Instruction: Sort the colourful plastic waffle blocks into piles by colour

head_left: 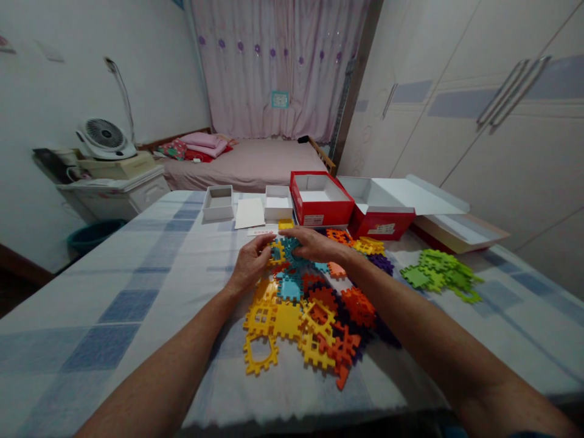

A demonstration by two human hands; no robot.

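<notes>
Both hands are at the far end of a pile of plastic interlocking tiles. My left hand is on the left side, its fingers curled at a yellow interlocking tile. Coming from the right, my right hand has its forefinger stretched over blue interlocking tiles and its thumb bent against them. Fingers hide part of what is held. Nearer to me lie a light blue tile, yellow tiles, orange tiles and dark purple tiles, overlapping one another.
Green tiles form a separate heap at the right. Behind the pile stand a red box, another red box with its lid folded open, and two small white boxes. A white card lies between the small boxes on the checked tablecloth.
</notes>
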